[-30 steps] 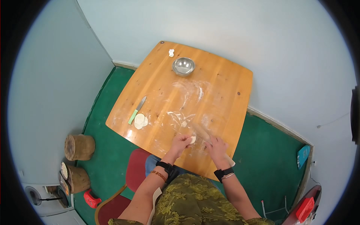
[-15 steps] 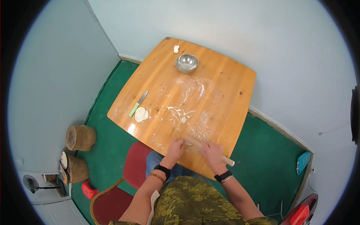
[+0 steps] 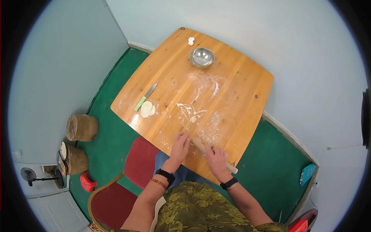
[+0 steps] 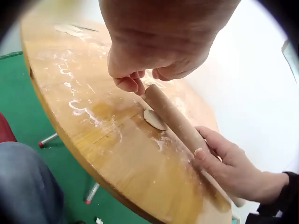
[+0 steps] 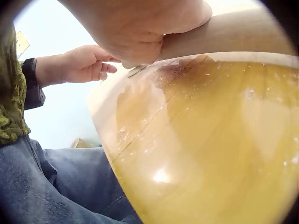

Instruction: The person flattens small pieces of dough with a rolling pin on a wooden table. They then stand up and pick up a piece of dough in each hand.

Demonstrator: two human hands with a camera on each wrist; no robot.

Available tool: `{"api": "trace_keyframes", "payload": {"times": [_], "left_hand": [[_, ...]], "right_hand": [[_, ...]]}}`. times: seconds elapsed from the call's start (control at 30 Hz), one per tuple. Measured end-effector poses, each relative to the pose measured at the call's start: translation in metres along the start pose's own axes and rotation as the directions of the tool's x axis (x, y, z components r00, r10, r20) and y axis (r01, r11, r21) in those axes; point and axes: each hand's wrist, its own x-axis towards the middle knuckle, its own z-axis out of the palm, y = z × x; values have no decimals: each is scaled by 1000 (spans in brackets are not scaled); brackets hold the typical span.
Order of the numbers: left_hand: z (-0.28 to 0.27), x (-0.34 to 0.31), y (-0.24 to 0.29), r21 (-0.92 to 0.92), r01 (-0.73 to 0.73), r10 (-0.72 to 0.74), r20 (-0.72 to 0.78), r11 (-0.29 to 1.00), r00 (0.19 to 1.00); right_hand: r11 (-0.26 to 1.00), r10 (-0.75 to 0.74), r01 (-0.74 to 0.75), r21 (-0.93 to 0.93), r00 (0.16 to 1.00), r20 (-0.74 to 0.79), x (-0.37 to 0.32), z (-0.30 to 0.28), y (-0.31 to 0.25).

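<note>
While the right hand (image 4: 233,170) is gripping the rolling pin (image 4: 175,119), the left hand (image 4: 161,39) is curving its fingers by one end, any grasp unclear, and a dough round (image 4: 154,120) is lying on the table (image 4: 135,172) just beside the pin.

From here I see a honey-brown table (image 3: 235,81) (streaked white) and, at nine o'clock, green floor (image 3: 112,131).
</note>
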Motion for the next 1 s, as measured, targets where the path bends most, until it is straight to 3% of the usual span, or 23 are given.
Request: {"api": "trace_keyframes", "payload": {"times": [0.2, 0.4, 0.5, 0.6, 0.8, 0.9, 1.0], "left_hand": [[0, -29, 18, -50, 190, -193, -69, 981, 979], [7, -26, 21, -10, 79, -80, -88, 997, 993], [13, -24, 14, -39, 178, -181, -107, 983, 978], [12, -18, 3, -9, 112, -112, -86, 994, 990], [19, 4, 2, 44, 246, -241, -86, 968, 967], [30, 26, -9, -23, 254, -255, -152, 967, 955], [30, 37, -12, 26, 279, -273, -145, 960, 951]], "right_hand": [[996, -89, 89, 1, 996, 19, 6, -7, 3], [976, -203, 205, -79, 979, 27, 12, -6, 18], [957, -278, 282, -72, 958, 68, 26, -6, 27], [952, -303, 306, -32, 951, 58, 37, 1, 35], [983, -181, 185, -2, 966, 185, 71, -11, 26], [991, -137, 134, 28, 972, 190, 89, -5, 32], [996, -87, 89, 0, 975, 205, 99, -2, 34]]}}
